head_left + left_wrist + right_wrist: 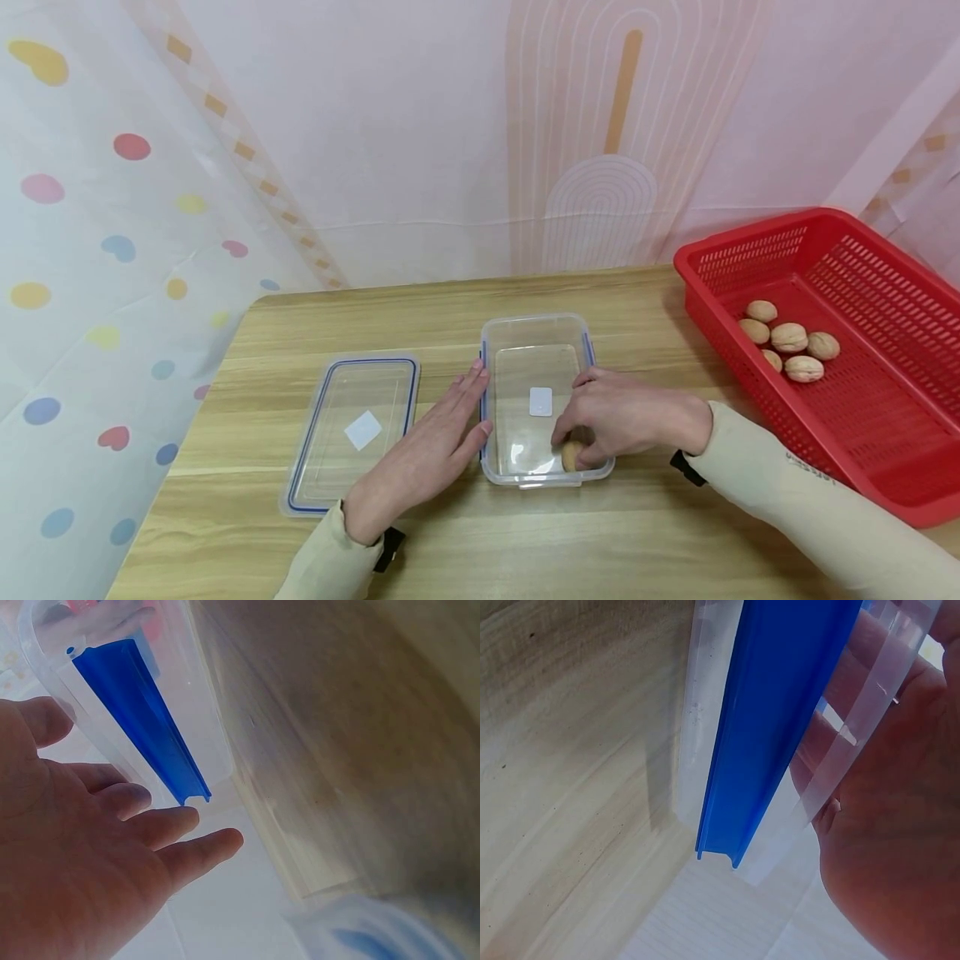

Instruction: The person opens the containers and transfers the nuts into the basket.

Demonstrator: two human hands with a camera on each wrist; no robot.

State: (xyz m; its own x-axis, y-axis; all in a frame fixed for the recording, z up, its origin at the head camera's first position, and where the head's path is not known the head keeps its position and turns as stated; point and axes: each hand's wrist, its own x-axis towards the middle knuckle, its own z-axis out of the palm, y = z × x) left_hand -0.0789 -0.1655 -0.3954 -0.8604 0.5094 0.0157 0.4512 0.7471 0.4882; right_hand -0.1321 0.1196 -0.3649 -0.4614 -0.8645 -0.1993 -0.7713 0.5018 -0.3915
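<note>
A clear plastic food container (517, 350) with blue side clips stands on the table, a white label on its floor. Inside its near right corner my right hand (622, 412) pinches a walnut (572, 456) between thumb and fingers, low over the floor. In the right wrist view a blue clip (780, 727) and the clear rim cover part of that hand (900, 810). With fingers straight, my left hand (431, 450) rests against the container's left side. The left wrist view shows those fingertips (202, 855) beside the other blue clip (142, 720).
Left of the container lies its clear lid (337, 483) with a blue seal and a white label. At the right stands a red perforated basket (885, 400) with several walnuts (789, 337) in it. A patterned curtain (420, 125) hangs behind the table.
</note>
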